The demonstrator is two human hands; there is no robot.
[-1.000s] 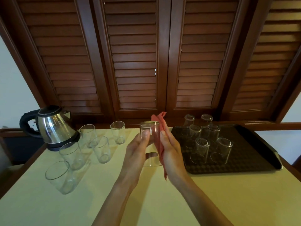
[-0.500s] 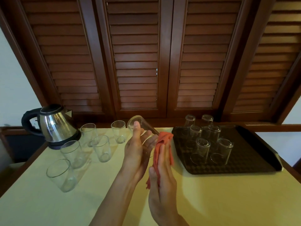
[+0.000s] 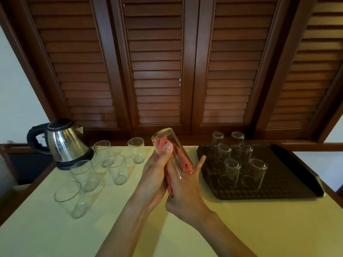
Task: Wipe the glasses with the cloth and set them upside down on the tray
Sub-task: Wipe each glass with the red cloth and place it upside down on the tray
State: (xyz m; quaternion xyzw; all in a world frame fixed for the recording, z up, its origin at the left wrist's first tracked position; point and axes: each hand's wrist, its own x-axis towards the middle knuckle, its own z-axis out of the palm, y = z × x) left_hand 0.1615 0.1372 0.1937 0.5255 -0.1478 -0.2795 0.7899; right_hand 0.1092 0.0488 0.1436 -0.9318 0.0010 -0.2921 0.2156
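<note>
My left hand (image 3: 156, 175) grips a clear glass (image 3: 168, 145), tilted with its base pointing up and away. The red cloth (image 3: 182, 160) is stuffed inside the glass, pushed in by the fingers of my right hand (image 3: 185, 190). Several upright glasses stand on the table at the left, the nearest one (image 3: 71, 199) by the front edge and another (image 3: 136, 152) at the back. The dark tray (image 3: 289, 175) at the right carries several glasses upside down, such as one (image 3: 230, 173) in its front row.
A steel kettle (image 3: 65, 143) with a black handle stands at the back left of the pale yellow table (image 3: 241, 229). Brown louvred shutters (image 3: 157, 71) close off the wall behind. The table's left edge runs close to the nearest glass.
The cloth was outside the glass beside my right hand; now it is pushed inside the glass with my right fingers. The glass has tilted further, base away from me.
</note>
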